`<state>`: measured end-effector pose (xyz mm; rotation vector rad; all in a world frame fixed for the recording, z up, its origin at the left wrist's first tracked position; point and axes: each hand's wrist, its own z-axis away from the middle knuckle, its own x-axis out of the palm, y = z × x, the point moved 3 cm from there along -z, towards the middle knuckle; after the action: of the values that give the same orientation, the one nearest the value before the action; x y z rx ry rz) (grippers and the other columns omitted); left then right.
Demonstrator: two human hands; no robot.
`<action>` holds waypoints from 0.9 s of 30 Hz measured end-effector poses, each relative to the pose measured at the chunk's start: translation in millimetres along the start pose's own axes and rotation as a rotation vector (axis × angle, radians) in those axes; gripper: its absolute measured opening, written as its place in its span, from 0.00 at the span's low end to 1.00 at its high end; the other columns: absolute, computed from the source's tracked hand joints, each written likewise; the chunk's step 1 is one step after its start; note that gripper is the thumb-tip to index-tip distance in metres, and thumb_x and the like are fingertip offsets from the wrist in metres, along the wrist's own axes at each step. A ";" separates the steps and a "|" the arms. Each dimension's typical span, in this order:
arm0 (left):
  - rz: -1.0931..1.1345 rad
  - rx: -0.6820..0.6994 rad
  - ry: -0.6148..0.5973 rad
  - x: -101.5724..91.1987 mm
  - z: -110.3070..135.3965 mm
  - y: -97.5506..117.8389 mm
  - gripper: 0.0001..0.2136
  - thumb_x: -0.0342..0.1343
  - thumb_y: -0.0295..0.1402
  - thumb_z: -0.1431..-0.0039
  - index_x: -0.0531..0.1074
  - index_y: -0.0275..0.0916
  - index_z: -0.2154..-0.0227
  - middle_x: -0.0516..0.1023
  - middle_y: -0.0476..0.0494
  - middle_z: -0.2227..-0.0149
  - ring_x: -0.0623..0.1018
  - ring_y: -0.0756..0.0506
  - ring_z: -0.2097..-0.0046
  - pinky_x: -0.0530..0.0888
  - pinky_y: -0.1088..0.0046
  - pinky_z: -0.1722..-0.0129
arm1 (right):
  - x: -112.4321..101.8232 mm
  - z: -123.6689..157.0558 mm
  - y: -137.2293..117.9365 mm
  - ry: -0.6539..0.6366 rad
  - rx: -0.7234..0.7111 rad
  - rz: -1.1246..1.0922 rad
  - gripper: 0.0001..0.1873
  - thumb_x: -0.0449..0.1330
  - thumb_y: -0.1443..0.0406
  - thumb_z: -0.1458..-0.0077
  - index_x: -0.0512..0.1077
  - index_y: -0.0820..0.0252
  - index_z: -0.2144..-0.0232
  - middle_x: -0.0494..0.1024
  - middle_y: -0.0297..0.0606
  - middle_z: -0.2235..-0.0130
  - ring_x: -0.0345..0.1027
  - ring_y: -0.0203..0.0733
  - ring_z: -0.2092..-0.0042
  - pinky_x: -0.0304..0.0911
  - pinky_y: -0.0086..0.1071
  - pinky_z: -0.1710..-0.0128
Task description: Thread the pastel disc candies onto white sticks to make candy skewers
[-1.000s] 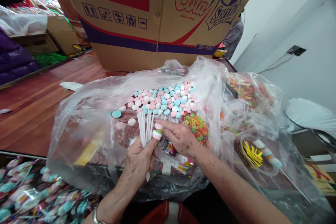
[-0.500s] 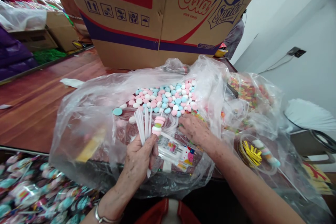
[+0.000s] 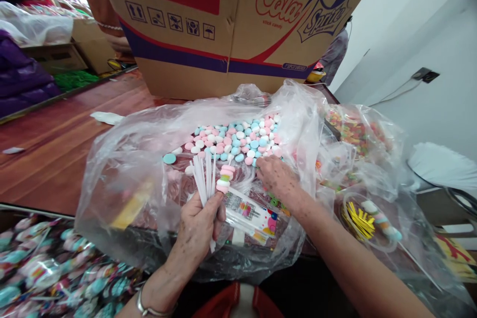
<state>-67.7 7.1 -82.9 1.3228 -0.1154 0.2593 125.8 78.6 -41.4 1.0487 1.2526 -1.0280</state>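
My left hand (image 3: pixel 197 226) is closed around a bunch of white sticks (image 3: pixel 204 179); one stick carries a short stack of pink, white and green candies (image 3: pixel 225 179). My right hand (image 3: pixel 276 178) reaches palm down into the pile of pink, blue and white round candies (image 3: pixel 233 140), its fingers curled at the pile's near edge; what they hold is hidden. Colourful ring candies (image 3: pixel 275 202) lie partly under that hand. Everything sits on a crumpled clear plastic bag (image 3: pixel 122 179). A printed wrapper (image 3: pixel 250 211) lies just right of my left hand.
A big cardboard box (image 3: pixel 223 20) marked Cola and Sprite stands behind the bag on a wooden table (image 3: pixel 48 149). A clear tub with yellow twist ties (image 3: pixel 358 219) sits at right beside bagged ring candies (image 3: pixel 352 131). Wrapped candies (image 3: pixel 48 271) fill the lower left.
My right hand left the candy stack on the stick, swung right over the ring candies, then moved up to the round candy pile. My left hand kept the sticks still.
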 end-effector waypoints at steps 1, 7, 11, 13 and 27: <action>-0.004 -0.002 -0.002 0.4 0.3 0.7 0.16 0.61 0.43 0.43 0.66 0.39 0.77 0.70 0.55 0.83 0.61 0.56 0.89 0.54 0.82 0.90 | 1.5 0.8 -3.3 -0.002 -0.024 0.027 0.16 0.50 0.72 0.37 0.75 0.59 0.54 0.79 0.49 0.56 0.70 0.51 0.52 0.63 0.36 0.57; -0.005 -0.016 0.004 1.6 1.3 2.4 0.15 0.62 0.43 0.45 0.66 0.39 0.76 0.70 0.56 0.84 0.61 0.56 0.89 0.54 0.82 0.90 | 5.5 4.5 -7.7 0.030 -0.066 0.026 0.17 0.51 0.74 0.39 0.75 0.60 0.54 0.79 0.52 0.54 0.69 0.53 0.50 0.64 0.39 0.53; -0.043 -0.017 -0.027 1.0 0.2 -0.3 0.15 0.61 0.44 0.43 0.68 0.39 0.74 0.71 0.56 0.83 0.60 0.56 0.89 0.53 0.82 0.90 | -0.7 2.7 0.9 0.145 0.092 -0.424 0.10 0.55 0.70 0.43 0.75 0.58 0.62 0.81 0.44 0.60 0.72 0.47 0.59 0.65 0.36 0.59; -0.069 -0.020 -0.053 1.6 0.5 -0.2 0.15 0.61 0.45 0.44 0.68 0.38 0.74 0.71 0.56 0.84 0.60 0.56 0.90 0.52 0.82 0.90 | -3.0 1.4 3.9 0.174 0.159 -0.893 0.06 0.58 0.66 0.46 0.74 0.57 0.65 0.80 0.37 0.67 0.72 0.42 0.66 0.64 0.33 0.66; -0.188 -0.082 -0.069 5.1 3.1 7.3 0.17 0.63 0.47 0.50 0.68 0.39 0.78 0.68 0.55 0.86 0.60 0.55 0.90 0.53 0.80 0.90 | -4.9 -0.9 -8.6 0.072 0.209 -1.786 0.11 0.70 0.63 0.59 0.79 0.59 0.70 0.80 0.33 0.75 0.73 0.36 0.72 0.69 0.31 0.67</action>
<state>-64.3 6.4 -74.1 1.2519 -0.0586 0.0489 117.0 77.7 -36.9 -0.2315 2.1228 -2.4222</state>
